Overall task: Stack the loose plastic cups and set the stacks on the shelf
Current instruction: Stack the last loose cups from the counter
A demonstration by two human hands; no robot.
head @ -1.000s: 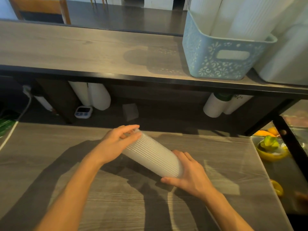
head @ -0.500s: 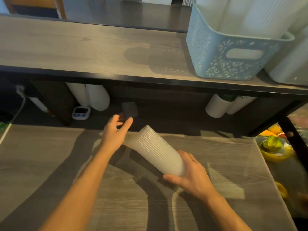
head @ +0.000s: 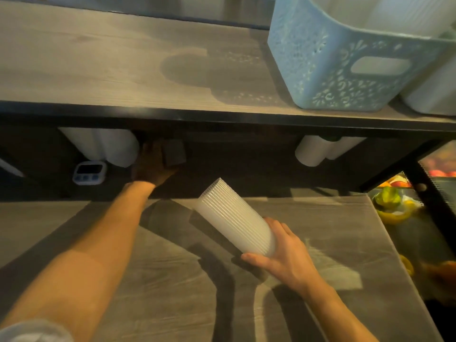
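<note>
A stack of ribbed translucent white plastic cups [head: 234, 223] lies tilted over the wooden counter [head: 172, 280], its far end pointing up and left. My right hand [head: 283, 257] grips the stack's near end. My left hand [head: 150, 169] is stretched into the dark space under the shelf [head: 123, 70], right beside a small grey block [head: 174, 153]. The shadow hides whether its fingers hold the block.
A pale blue lace-pattern basket [head: 345, 77] with tall white cup stacks sits on the shelf at the right. More white cup stacks lie under the shelf at left [head: 111, 146] and right [head: 313, 151]. A small timer [head: 88, 172] stands nearby. Fruit [head: 389, 201] sits beyond the counter's right edge.
My left hand let go of the stack's far end and reached forward under the shelf to the grey block. My right hand kept hold of the stack, which tipped up a little.
</note>
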